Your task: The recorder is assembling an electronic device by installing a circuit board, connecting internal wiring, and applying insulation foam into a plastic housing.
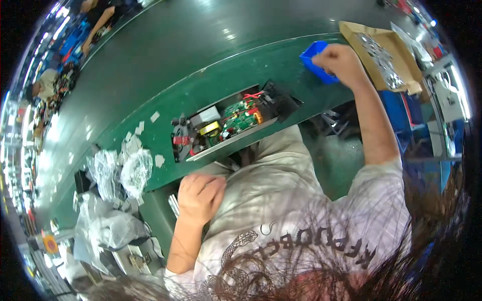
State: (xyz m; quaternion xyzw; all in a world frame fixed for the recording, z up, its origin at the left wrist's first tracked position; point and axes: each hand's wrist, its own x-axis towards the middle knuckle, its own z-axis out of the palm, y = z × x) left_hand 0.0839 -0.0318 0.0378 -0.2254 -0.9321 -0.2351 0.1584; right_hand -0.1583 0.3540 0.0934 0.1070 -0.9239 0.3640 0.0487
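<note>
My right hand (339, 62) reaches over a small blue bin (315, 50) at the far right of the bench. Its fingers are pinched together, and what they hold, if anything, is too small to make out. My left hand (201, 195) is curled closed above my lap, near the bench edge; its palm is hidden. Between the hands lies an opened electronic device with a long metal housing, showing a green circuit board (240, 119), a yellow-wrapped component (210, 128), red wires and a fan (179, 140) at its left end. Neither hand touches the device.
A cardboard box (409, 62) of metal parts stands right of the blue bin. Clear plastic bags (135, 173) and scattered white paper pieces (131, 145) lie at the left. A grey belt-like surface (191, 45) runs beyond the green bench (191, 95). Another person's arm (100, 25) shows far left.
</note>
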